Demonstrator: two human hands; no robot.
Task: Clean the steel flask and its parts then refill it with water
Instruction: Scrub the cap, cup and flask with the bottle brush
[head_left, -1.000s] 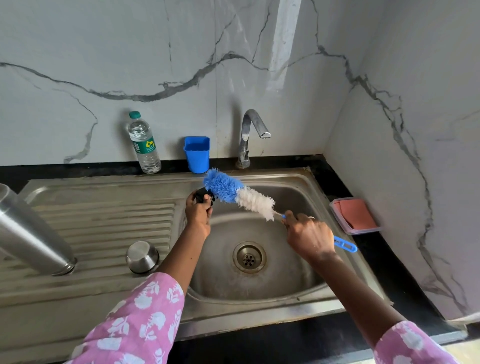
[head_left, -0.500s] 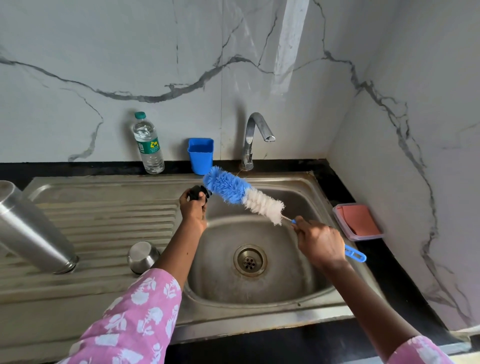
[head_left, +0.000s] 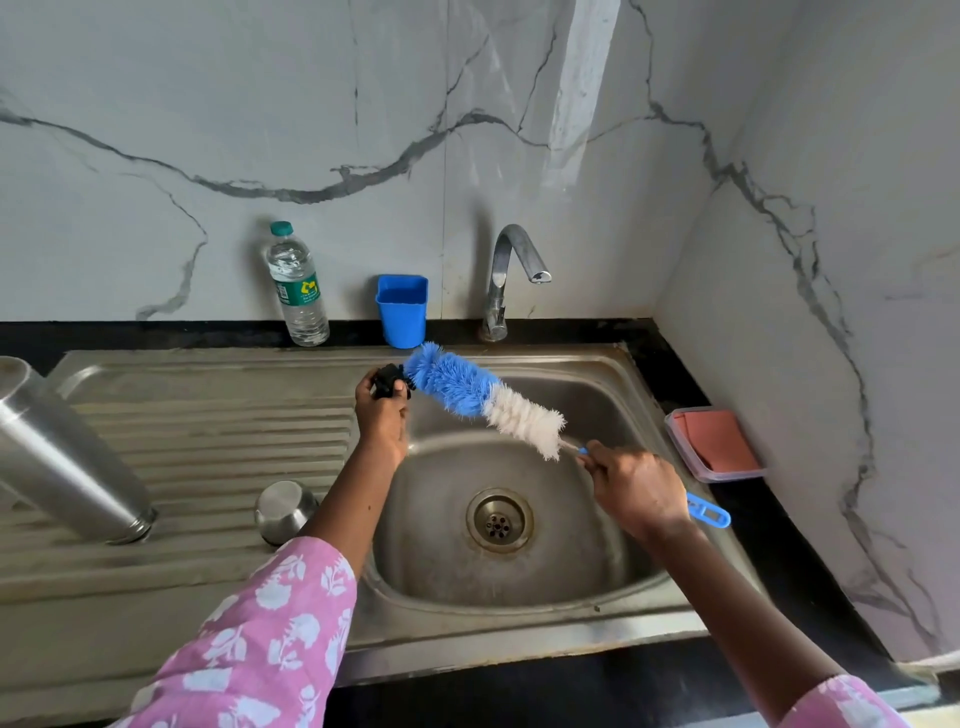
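Note:
My left hand (head_left: 383, 415) grips a small black flask stopper (head_left: 388, 381) over the sink basin's (head_left: 571, 561) back left corner. My right hand (head_left: 639, 488) holds the blue handle of a bottle brush (head_left: 483, 396) with blue and white bristles. The brush's blue tip touches the stopper. On the drainboard (head_left: 218, 431) at the left the steel flask body (head_left: 62, 452) stands upside down and leaning. A steel cap (head_left: 283, 509) sits mouth down beside my left forearm.
A tap (head_left: 511, 275) stands behind the basin, with no water running. A blue plastic cup (head_left: 402, 309) and a clear water bottle (head_left: 297, 286) stand against the marble wall. A container with a pink cloth (head_left: 714, 441) lies on the black counter at the right.
Both hands have stayed over the basin. The brush has slid slightly along the stopper, and my right hand has drawn a little away to the right.

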